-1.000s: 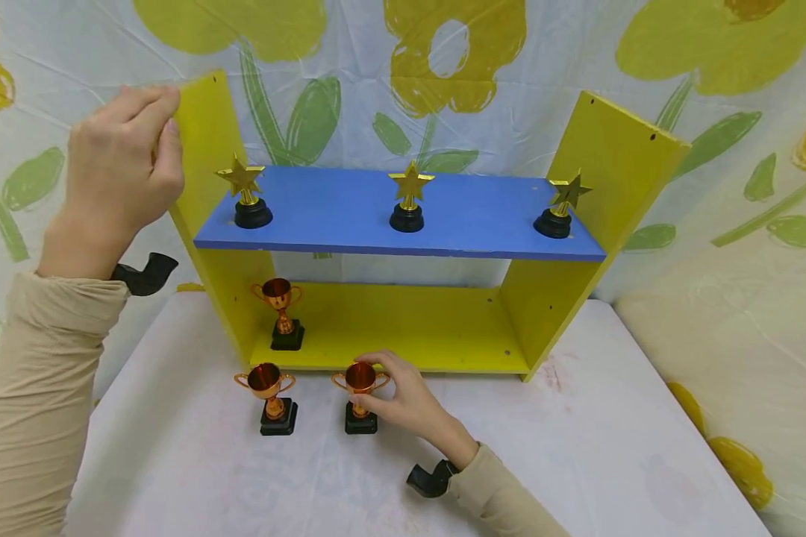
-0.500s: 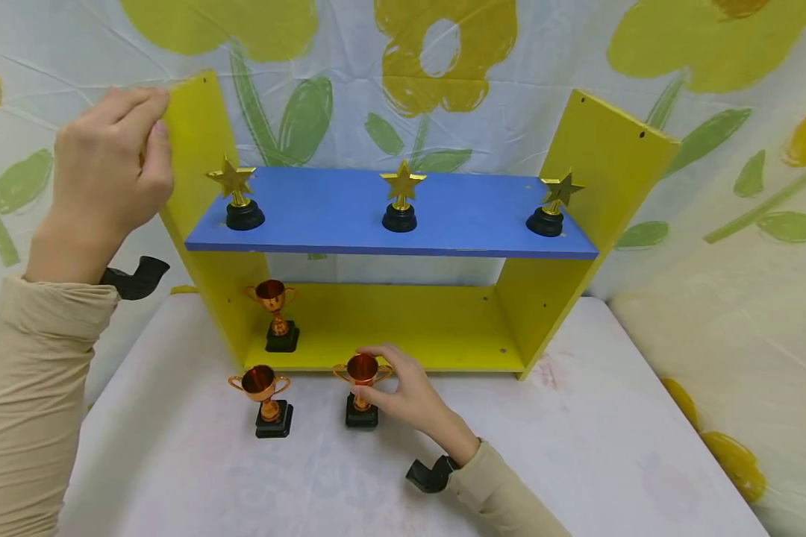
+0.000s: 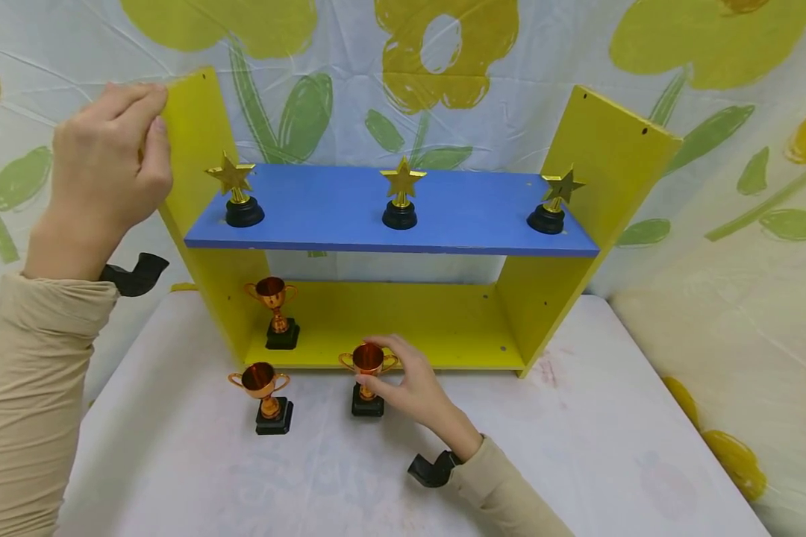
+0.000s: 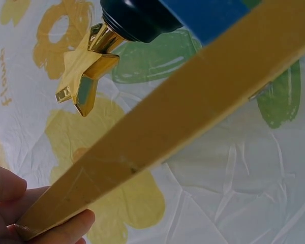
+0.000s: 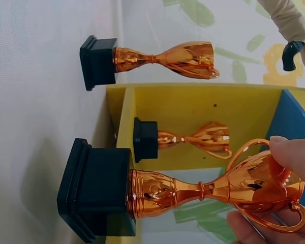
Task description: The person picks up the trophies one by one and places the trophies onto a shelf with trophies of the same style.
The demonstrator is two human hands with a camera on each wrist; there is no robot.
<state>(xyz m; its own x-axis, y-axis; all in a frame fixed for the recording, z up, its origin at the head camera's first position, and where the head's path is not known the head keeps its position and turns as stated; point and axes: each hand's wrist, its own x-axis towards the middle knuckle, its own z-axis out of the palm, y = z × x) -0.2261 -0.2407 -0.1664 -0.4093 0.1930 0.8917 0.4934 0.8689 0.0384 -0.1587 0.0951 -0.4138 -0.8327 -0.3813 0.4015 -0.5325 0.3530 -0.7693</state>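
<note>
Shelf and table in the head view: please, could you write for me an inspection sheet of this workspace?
Surface: white-covered table, faint reddish marks near the shelf unit's right end.
Job's things: one copper cup in hand, a second cup standing on the table, a third cup on the yellow bottom board; three gold star trophies on the blue board.
Clutter: nothing seen.
Grippers: left hand grips the left yellow side panel; right hand grips the copper cup.
Cables: nothing seen.
Surroundings: flower-printed fabric backdrop.

Left grip [image 3: 112, 153] raised and curled, right grip [image 3: 411, 384] lower, pinching
</note>
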